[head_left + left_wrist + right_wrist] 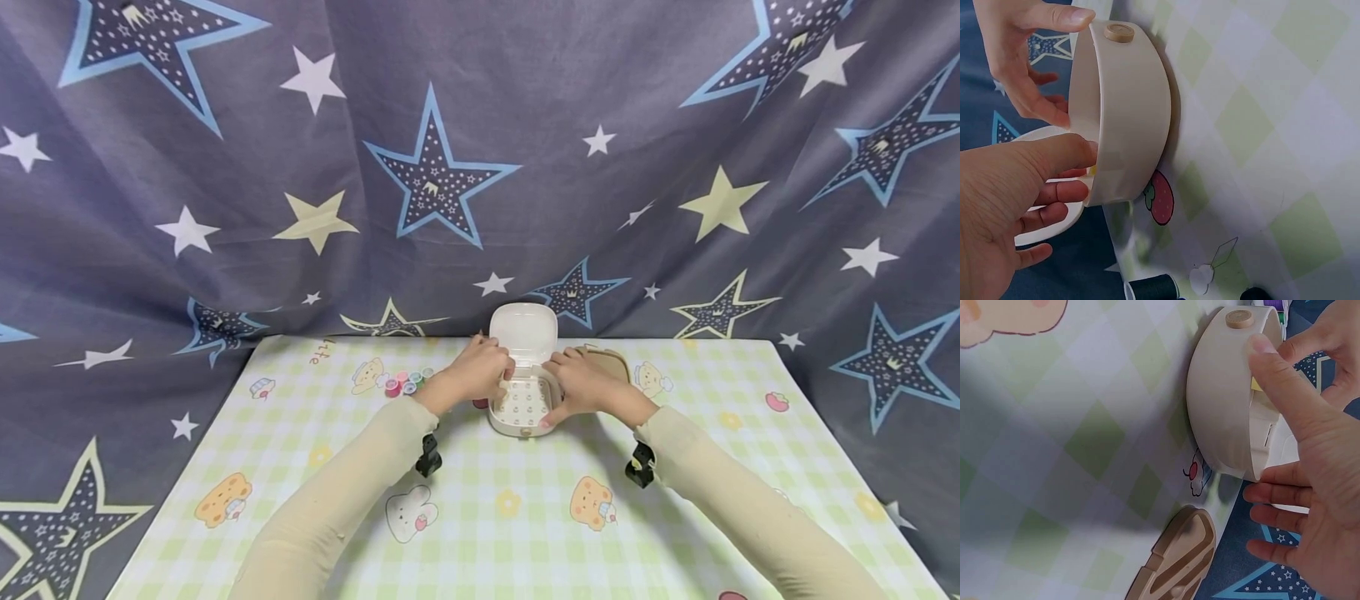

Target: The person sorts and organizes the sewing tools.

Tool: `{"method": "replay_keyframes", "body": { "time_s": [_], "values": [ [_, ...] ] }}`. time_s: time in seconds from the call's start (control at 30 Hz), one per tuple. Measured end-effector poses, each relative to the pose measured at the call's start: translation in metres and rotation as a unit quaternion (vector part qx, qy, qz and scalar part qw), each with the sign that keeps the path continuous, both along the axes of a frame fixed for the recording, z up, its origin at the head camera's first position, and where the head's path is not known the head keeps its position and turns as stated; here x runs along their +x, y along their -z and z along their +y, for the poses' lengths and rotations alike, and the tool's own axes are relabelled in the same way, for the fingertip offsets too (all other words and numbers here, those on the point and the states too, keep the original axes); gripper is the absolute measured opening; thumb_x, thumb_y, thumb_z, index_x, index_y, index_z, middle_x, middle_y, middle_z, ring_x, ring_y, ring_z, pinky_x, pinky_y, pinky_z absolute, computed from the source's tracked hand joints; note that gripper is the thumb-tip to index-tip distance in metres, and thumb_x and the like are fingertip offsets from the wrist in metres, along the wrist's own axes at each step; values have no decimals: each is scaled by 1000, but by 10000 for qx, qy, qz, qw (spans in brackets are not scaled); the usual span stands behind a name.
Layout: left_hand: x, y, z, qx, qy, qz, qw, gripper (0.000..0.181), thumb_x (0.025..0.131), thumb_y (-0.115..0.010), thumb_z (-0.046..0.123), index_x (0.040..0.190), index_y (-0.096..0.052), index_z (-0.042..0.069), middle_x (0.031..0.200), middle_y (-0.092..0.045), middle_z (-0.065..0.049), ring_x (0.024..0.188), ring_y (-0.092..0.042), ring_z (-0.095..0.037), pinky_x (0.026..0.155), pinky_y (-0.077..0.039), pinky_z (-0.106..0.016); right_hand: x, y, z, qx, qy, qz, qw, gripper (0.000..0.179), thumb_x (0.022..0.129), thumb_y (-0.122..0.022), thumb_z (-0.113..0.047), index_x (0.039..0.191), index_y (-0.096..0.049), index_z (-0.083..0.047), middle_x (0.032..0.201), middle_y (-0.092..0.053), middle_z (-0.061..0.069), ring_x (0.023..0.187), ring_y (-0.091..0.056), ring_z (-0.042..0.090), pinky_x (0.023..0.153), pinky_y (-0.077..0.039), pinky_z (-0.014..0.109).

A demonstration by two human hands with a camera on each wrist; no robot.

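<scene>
A cream sewing box stands at the table's back with its white lid raised. Rows of small pegs cover its floor. My left hand reaches over the left side, thumb and index finger inside the rim. Between those fingertips shows a bit of a small yellow thing, mostly hidden. My right hand grips the box on its right side, the thumb at the front rim and the other fingers by the rear corner. A round tan button marks the front wall.
Left of the box stands a cluster of thread spools, pink, blue and green among them; a dark green spool lies near it. To the right lies a tan compartment tray. A starry curtain hangs behind the checked tabletop.
</scene>
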State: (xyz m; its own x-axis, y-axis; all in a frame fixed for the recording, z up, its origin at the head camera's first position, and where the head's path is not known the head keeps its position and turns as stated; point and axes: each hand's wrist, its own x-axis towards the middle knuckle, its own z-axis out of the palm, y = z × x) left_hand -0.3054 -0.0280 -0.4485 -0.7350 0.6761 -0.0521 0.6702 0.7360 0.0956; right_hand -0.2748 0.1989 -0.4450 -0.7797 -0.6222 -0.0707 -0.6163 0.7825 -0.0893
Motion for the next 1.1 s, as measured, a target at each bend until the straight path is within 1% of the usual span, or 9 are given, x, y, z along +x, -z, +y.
{"method": "replay_keyframes", "body": {
  "time_s": [0.1, 0.23, 0.37, 0.47, 0.57, 0.7, 0.73, 0.8, 1.1],
  "values": [
    [0, 0, -2, 78, 12, -40, 10000, 17, 81, -86, 26, 91, -75, 16, 93, -69, 2, 100, -54, -22, 119, -28, -58, 0, 0, 0, -36, 6, -9, 10000, 104, 66, -85, -66, 135, -58, 8, 126, -63, 20, 112, -54, 34, 104, -40, 56],
    [-1, -1, -4, 144, 31, -54, 9999, 15, 82, -85, 25, 90, -75, 17, 91, -68, 3, 99, -53, -22, 115, -32, -55, 0, 0, 0, -56, 9, -22, 10000, 104, 66, -85, -66, 135, -58, 8, 126, -63, 20, 111, -53, 33, 104, -40, 55],
    [0, 0, -5, 146, 67, -51, 9999, 15, 81, -86, 26, 89, -75, 18, 92, -66, 3, 97, -52, -22, 111, -34, -53, -1, -1, 0, -50, 20, -33, 10000, 104, 66, -85, -65, 135, -58, 8, 126, -63, 20, 111, -53, 33, 104, -40, 55],
    [1, 1, -5, 131, 58, -18, 9999, 17, 80, -87, 26, 89, -75, 18, 92, -66, 3, 97, -51, -21, 111, -34, -52, 0, -1, 0, -40, 14, -26, 10000, 103, 66, -85, -65, 135, -58, 8, 126, -63, 20, 111, -53, 34, 104, -40, 56],
    [2, 2, -5, -3, 91, 91, 9999, 19, 79, -87, 28, 89, -74, 19, 93, -65, 3, 96, -49, -20, 107, -37, -50, 1, -2, -1, -27, -12, -14, 10000, 103, 67, -84, -66, 134, -58, 7, 125, -63, 19, 111, -54, 33, 104, -41, 56],
    [3, 5, -4, -271, 246, 417, 9985, 21, 77, -86, 31, 87, -71, 21, 94, -62, 3, 94, -48, -19, 96, -40, -45, 3, -2, -2, -64, -35, -25, 10000, 102, 66, -85, -66, 133, -59, 7, 123, -64, 19, 108, -54, 32, 101, -43, 53],
    [3, 5, -4, -311, 270, 471, 9980, 21, 76, -85, 31, 86, -70, 20, 94, -61, 3, 94, -48, -19, 96, -40, -45, 3, -2, -2, -84, -37, -29, 10000, 102, 66, -85, -65, 133, -59, 7, 123, -65, 19, 107, -54, 32, 101, -43, 53],
    [3, 6, -3, -354, 299, 548, 9974, 22, 75, -85, 31, 85, -69, 21, 94, -61, 3, 94, -48, -19, 96, -40, -45, 3, -2, -2, -93, -37, -28, 9999, 102, 66, -85, -65, 133, -59, 7, 123, -65, 19, 107, -54, 31, 100, -43, 52],
    [3, 8, -1, -515, 346, 707, 9956, 25, 75, -84, 35, 89, -67, 21, 97, -61, 2, 100, -49, -20, 106, -38, -50, 2, -2, -2, -28, -22, -40, 10000, 103, 66, -85, -66, 134, -59, 7, 124, -64, 19, 108, -54, 31, 101, -43, 52]
  ]
}}
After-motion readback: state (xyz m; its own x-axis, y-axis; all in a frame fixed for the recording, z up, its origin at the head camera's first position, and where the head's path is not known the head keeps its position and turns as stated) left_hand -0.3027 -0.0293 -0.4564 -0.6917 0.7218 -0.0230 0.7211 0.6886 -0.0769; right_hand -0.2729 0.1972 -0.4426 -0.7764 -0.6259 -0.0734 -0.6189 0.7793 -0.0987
